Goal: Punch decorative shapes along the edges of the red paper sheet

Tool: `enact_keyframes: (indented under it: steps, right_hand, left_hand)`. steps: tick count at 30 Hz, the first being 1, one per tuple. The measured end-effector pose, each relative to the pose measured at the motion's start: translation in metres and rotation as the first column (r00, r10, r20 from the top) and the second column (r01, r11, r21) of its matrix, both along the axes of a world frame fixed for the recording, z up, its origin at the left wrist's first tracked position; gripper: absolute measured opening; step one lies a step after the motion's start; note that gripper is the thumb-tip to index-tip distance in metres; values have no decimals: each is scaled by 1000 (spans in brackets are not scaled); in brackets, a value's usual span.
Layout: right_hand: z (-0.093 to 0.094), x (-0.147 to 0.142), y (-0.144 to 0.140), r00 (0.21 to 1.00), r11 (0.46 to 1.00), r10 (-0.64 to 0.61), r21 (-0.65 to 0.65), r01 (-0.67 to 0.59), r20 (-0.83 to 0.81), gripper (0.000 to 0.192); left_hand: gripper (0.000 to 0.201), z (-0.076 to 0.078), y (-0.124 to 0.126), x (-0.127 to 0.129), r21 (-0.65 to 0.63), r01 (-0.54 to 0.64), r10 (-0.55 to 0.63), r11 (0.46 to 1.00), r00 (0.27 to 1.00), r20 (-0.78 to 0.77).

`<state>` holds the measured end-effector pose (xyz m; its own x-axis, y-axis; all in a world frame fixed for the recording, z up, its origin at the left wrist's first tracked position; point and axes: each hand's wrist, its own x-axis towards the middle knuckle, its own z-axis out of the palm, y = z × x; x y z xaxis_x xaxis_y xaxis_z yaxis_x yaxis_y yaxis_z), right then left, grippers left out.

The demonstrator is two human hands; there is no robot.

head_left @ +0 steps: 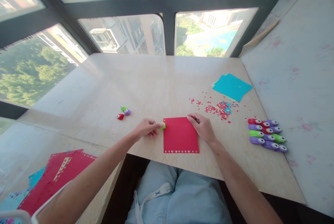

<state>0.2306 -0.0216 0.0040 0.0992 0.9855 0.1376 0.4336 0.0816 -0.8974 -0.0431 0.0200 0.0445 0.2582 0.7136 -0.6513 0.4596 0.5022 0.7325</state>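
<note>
A red sheet of paper (181, 135) lies before me at the table's front edge, with a row of small punched shapes along its near side. My left hand (150, 127) is closed around a green craft punch (163, 125), which sits on the sheet's left edge near the far corner. At the far right corner, my right hand (200, 124) pinches the paper between thumb and fingers. Three more small punches (123, 112), green, purple and red, stand beyond my left hand.
Red and blue punched bits (221, 109) are scattered right of the sheet, below blue paper sheets (232, 87). Several colourful punches (267, 135) line up by the right wall. Punched red sheets (49, 178) lie at lower left. Windows (122, 34) border the table's far side.
</note>
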Motion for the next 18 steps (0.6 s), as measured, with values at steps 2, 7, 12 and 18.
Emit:
enact_keyframes:
  steps: [2, 7, 12, 18]
  right_hand:
    - [1, 5, -1, 1000, 1000, -23, 10, 23, 10, 31]
    - [4, 15, -2, 997, 997, -73, 24, 72, 30, 31]
    - [2, 18, -1, 996, 996, -83, 37, 81, 44, 31]
    - [0, 17, -1, 995, 995, -96, 29, 96, 18, 32]
  left_hand:
    - [56, -6, -12, 1, 164, -53, 57, 985, 998, -17]
    - [49, -25, -31, 2, 540, -159, 178, 827, 984, 17]
    - [50, -35, -32, 2, 679, 43, 19, 732, 996, -85]
    - [30, -36, -29, 5, 682, -25, 59, 731, 998, -27]
